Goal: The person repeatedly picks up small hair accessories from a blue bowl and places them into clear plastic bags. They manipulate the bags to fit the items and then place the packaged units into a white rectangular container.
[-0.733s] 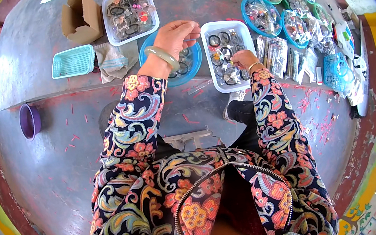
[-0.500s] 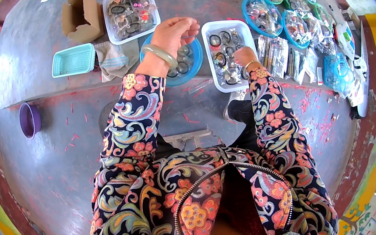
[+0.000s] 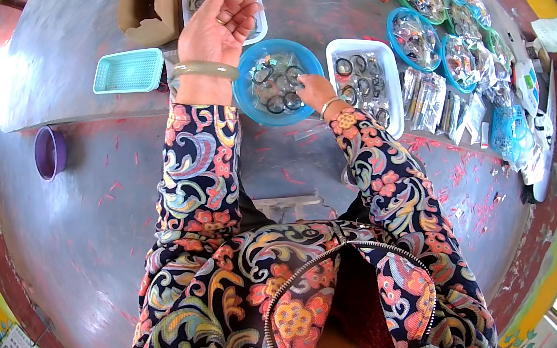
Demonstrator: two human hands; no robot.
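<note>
My left hand (image 3: 219, 31) is raised over the near part of a white tray (image 3: 262, 25) of small bagged items, palm turned up. Its fingers curl loosely, apart from the thumb, and nothing shows in them. At the right side of a round blue basin (image 3: 245, 104), my right hand (image 3: 317, 92) has its fingers pinched together; what they hold, if anything, is hidden. Clear packets with black rings (image 3: 274, 82), which look like hair ties, lie in the basin. Similar packets fill a second white tray (image 3: 393, 90) just right of that hand.
A torn cardboard box (image 3: 149, 14) and a turquoise basket (image 3: 127, 73) stand at the left, a purple tub (image 3: 50, 153) nearer. Round baskets of packets (image 3: 414, 39) crowd the far right, above a row of flat packs (image 3: 428, 99). Red scraps (image 3: 436, 180) litter the surface.
My right hand has moved left from the white tray to the blue basin. My left hand has drawn up and left, off the basin, and turned palm up. The view has shifted slightly.
</note>
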